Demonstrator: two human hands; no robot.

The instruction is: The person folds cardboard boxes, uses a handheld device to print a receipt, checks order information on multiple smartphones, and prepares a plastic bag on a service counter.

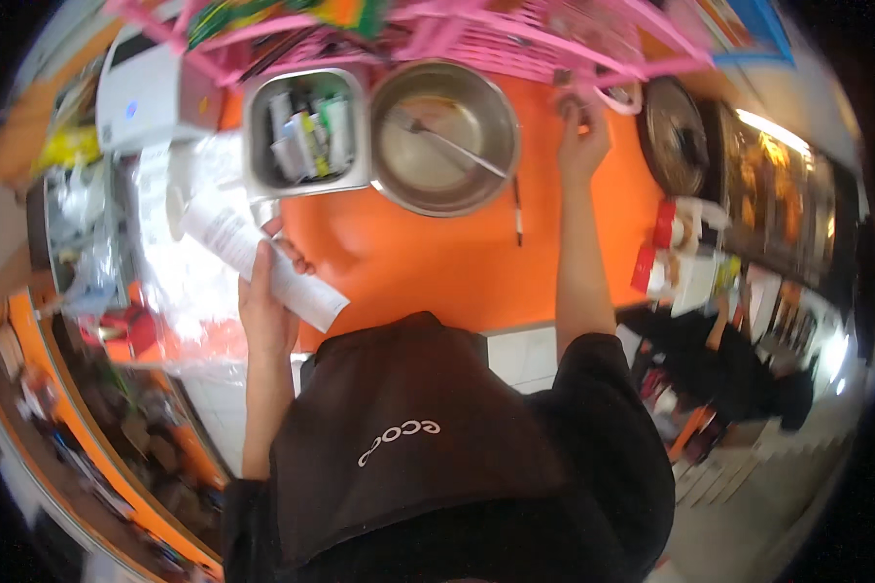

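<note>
A long white printed paper slip [306, 291], like a receipt, lies across my left hand [270, 282], whose fingers are closed around it. My right hand [583, 141] reaches to the back right of the orange table, just below the pink rack. Its fingers are pinched together near a small dark object at the rack's edge; blur hides what they hold, if anything. Between my hands stand a round steel bowl [501, 102] with a metal utensil [452, 146] leaning in it and a square steel tub [261, 126] of small packets [306, 136].
Pink plastic racks [486, 39] line the back of the orange table [418, 262]. Clear plastic bags [180, 282] and a white machine [151, 97] are on the left. A round dark lid [673, 136] and red-white boxes [666, 248] stand right. Another person [729, 360] is beyond.
</note>
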